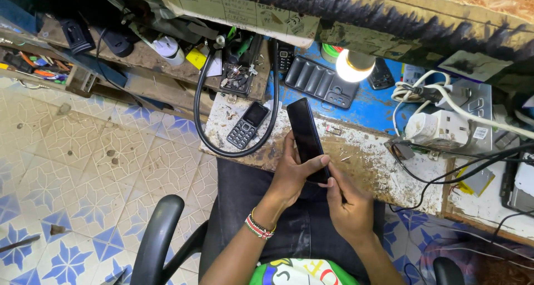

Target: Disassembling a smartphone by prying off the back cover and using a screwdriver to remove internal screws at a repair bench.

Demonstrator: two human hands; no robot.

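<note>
— Where do we find the phone at this moment?

— We see a slim black slab of a smartphone with a glossy glass face [305, 136] held over the near edge of the worn, paint-flecked wooden workbench [367, 157], above the lap. Our left hand [292, 174] wraps it from the side, thumb across the lower face and fingers curled behind. Our right hand [347, 204] meets its bottom end, fingertips pinched nearly closed there; whether they hold a small tool we cannot tell.

— How do we judge it will handle?

— Light and stiff, we reckon, but slick on the glass and easily cracked. The narrow side edges look the safest place to grip, as the left hand does, sparing the screen.

— And around it?

— A small black keypad phone [247, 125] lies on the bench inside a loop of black cable [199, 118]. A lit bare bulb [352, 66] glows over the blue-painted bench top, near a white plug adapter [439, 128]. A beaded bracelet [259, 228] circles the left wrist, and a black chair armrest [158, 235] stands over the patterned blue floor tiles [83, 168].
</note>
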